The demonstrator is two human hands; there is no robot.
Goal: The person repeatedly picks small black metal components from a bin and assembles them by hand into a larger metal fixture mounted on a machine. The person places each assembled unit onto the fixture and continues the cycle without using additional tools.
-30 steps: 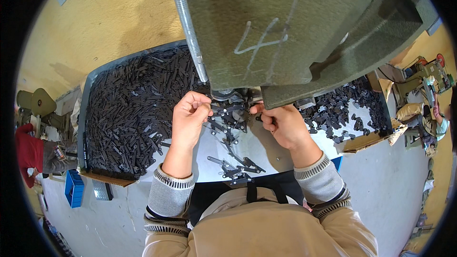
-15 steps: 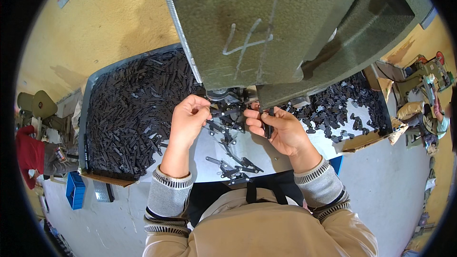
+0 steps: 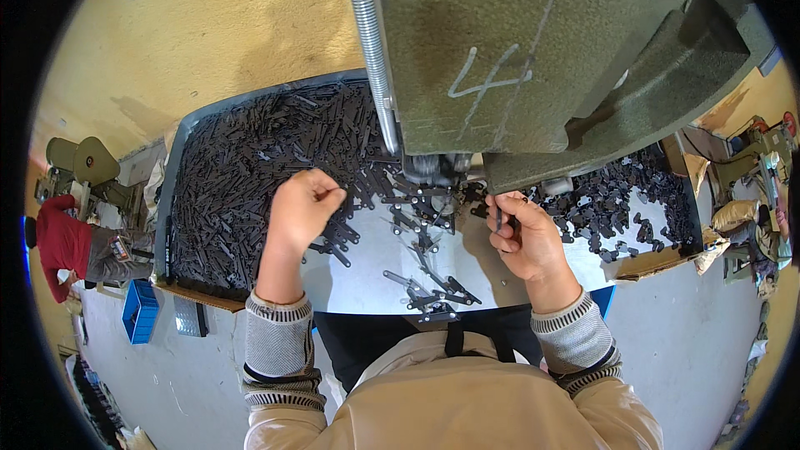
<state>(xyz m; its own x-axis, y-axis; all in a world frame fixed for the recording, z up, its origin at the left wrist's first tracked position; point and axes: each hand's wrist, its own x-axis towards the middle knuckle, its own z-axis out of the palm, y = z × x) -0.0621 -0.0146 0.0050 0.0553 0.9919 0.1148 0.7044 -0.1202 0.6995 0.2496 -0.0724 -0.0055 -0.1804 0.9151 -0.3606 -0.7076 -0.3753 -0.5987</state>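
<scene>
Head view: A worker in a beige top with grey striped cuffs sits at a pale work table (image 3: 367, 283) beneath a large green press machine (image 3: 533, 50) marked with a chalk figure. The left hand (image 3: 302, 207) is curled, fingertips drawn together over the edge of a heap of dark flat metal parts (image 3: 250, 167); whether it grips one of them cannot be told. That heap fills a grey-blue tray (image 3: 171, 171) stretching away to the left of and beyond this hand.

The right hand (image 3: 525, 237) is closed, thumb and forefinger pinching a small dark metal piece (image 3: 498, 218) held upright, just below the lower edge of the machine. Between the two hands lie scattered dark parts (image 3: 425, 225) on the table, and a further cluster of linked pieces (image 3: 433, 292) sits nearer the body than the hands. To the right of the right hand a second pile of dark pieces (image 3: 617, 200) covers the table, ending at a cardboard edge (image 3: 650, 262).

A coiled metal spring (image 3: 371, 50) runs down the machine's left face, above the gap between the hands. Far to the left of the left hand, another person in a red top (image 3: 62, 237) bends near a blue crate (image 3: 139, 310) on the grey floor.
</scene>
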